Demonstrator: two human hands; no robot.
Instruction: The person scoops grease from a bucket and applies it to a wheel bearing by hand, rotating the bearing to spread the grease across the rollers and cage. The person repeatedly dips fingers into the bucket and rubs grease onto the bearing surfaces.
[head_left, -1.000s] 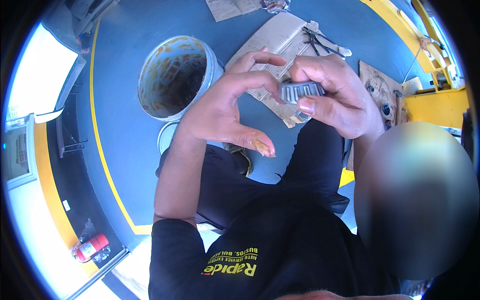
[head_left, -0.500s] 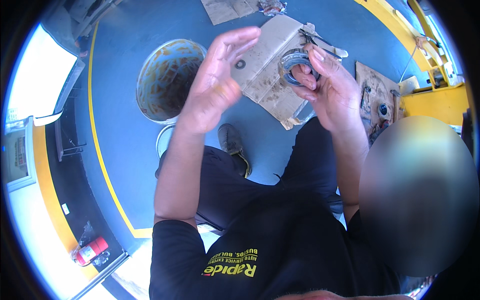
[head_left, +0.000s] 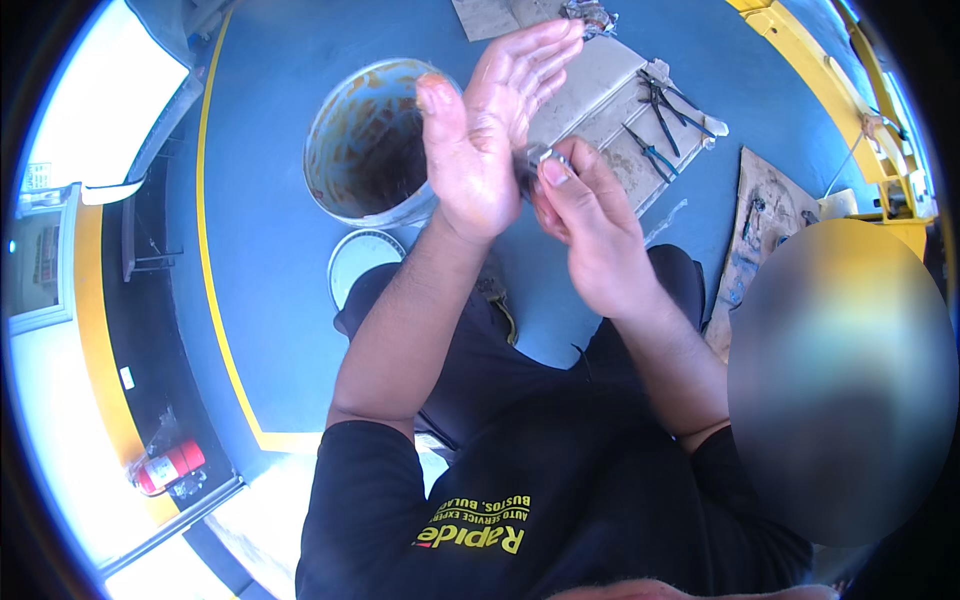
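above blue floor (head_left: 270, 300), beside palm of left hand (head_left: 482, 150), dark metal part (head_left: 529, 168) is pinched between thumb and bent fingers of right hand (head_left: 585, 215); contact with palm cannot be told. left hand is spread wide, nothing gripped, skin glossy, thumb smeared orange-brown. pinch could be loosened if slick film is carried onto right fingertips. if dropped, part could be dented on floor or dirtied on stained cardboard (head_left: 590, 85); if knocked leftward, streaked bucket (head_left: 335, 115) could be struck.
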